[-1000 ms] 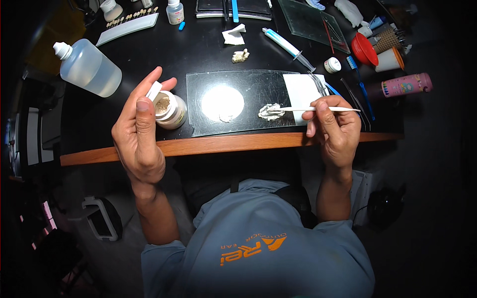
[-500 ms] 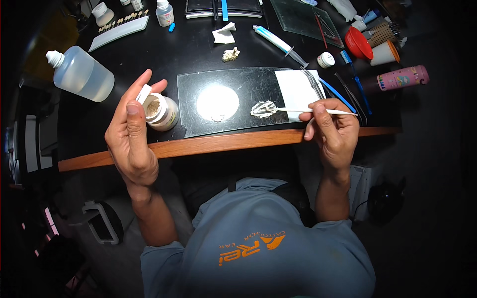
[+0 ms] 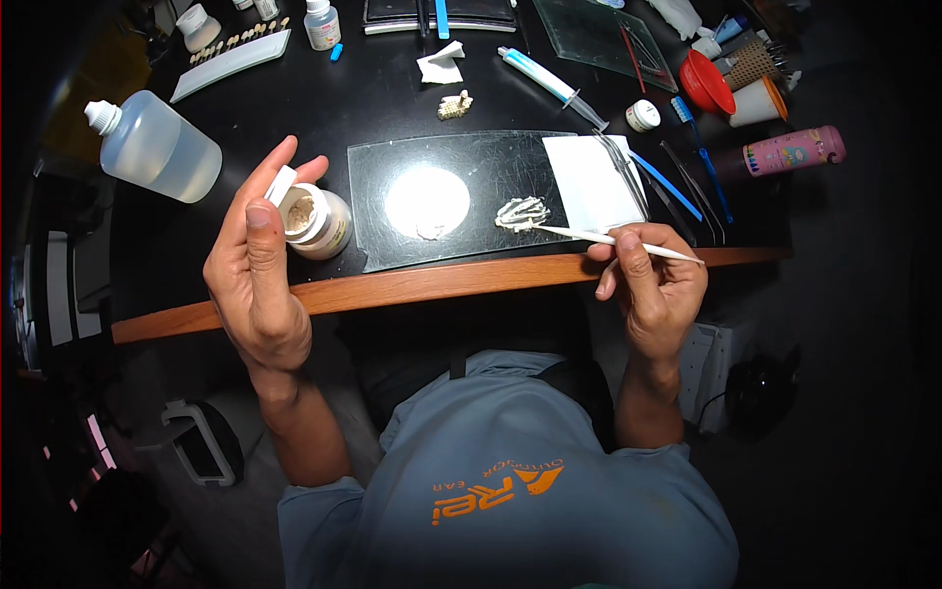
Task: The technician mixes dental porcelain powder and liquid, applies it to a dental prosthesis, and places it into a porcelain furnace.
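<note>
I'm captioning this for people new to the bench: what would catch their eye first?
Probably the round white glare on the left half of the glass plate. To its right is a smear of pale paste, with the tip of a thin white stick, held in the right hand, at its near edge. The red bowl at the upper right also stands out.

Orange lettering [image 3: 483, 501] on the blue-grey fabric shirt [image 3: 520, 442] is the only print big enough to read. The open white plastic jar [image 3: 337, 226] at left and pink cylindrical container [image 3: 793, 150] at right have printing too, just way too small.
</note>
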`<state>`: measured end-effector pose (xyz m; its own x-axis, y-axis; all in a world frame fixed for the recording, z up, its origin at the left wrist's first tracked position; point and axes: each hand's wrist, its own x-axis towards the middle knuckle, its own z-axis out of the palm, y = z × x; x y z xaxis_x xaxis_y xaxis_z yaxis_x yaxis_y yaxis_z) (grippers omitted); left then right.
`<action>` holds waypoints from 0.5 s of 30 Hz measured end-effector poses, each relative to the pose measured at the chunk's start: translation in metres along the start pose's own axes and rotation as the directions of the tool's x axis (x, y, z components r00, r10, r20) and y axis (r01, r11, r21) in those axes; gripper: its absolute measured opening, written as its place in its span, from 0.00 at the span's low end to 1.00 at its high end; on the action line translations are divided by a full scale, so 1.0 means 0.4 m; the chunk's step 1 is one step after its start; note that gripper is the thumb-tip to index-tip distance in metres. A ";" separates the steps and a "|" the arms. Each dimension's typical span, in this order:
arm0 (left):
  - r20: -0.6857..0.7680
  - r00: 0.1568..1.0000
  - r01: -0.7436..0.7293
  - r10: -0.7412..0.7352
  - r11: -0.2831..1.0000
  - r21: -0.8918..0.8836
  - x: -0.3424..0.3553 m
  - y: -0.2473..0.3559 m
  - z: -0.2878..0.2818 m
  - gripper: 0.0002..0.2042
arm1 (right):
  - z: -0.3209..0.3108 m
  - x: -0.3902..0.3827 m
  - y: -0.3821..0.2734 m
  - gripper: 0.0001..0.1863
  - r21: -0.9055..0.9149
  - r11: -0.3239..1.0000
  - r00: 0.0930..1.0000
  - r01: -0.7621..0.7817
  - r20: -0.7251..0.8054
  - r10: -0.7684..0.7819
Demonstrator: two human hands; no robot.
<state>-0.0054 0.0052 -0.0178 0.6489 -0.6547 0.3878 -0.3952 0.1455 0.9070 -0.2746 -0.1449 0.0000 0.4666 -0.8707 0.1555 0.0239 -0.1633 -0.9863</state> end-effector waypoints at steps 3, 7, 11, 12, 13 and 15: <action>-0.004 1.000 0.004 -0.004 1.000 -0.013 0.001 0.000 0.001 0.26 | 0.018 -0.019 0.007 0.06 -0.001 0.999 0.999 0.035 -0.030 -0.035; 0.000 1.000 -0.007 0.007 1.000 -0.012 0.001 -0.002 -0.002 0.25 | 0.041 -0.040 0.023 0.05 -0.012 0.994 0.993 0.106 -0.054 -0.107; 0.004 1.000 -0.005 0.005 1.000 -0.016 0.002 -0.003 0.000 0.25 | 0.059 -0.052 0.034 0.05 0.006 0.991 0.988 0.136 -0.075 -0.135; 0.003 1.000 -0.004 0.004 1.000 -0.015 0.001 -0.003 0.000 0.25 | 0.062 -0.052 0.035 0.05 0.006 0.991 0.988 0.136 -0.075 -0.135; 0.004 1.000 -0.005 0.005 1.000 -0.015 0.001 -0.002 0.000 0.25 | 0.064 -0.053 0.036 0.05 0.001 0.990 0.987 0.143 -0.071 -0.142; 0.003 1.000 -0.001 0.001 1.000 -0.015 0.001 0.000 0.000 0.25 | 0.068 -0.053 0.036 0.05 -0.003 0.989 0.986 0.150 -0.067 -0.150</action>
<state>-0.0053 0.0049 -0.0178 0.6466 -0.6567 0.3881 -0.3857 0.1576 0.9091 -0.2601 -0.1160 -0.0190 0.3970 -0.8657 0.3049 0.0909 -0.2935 -0.9516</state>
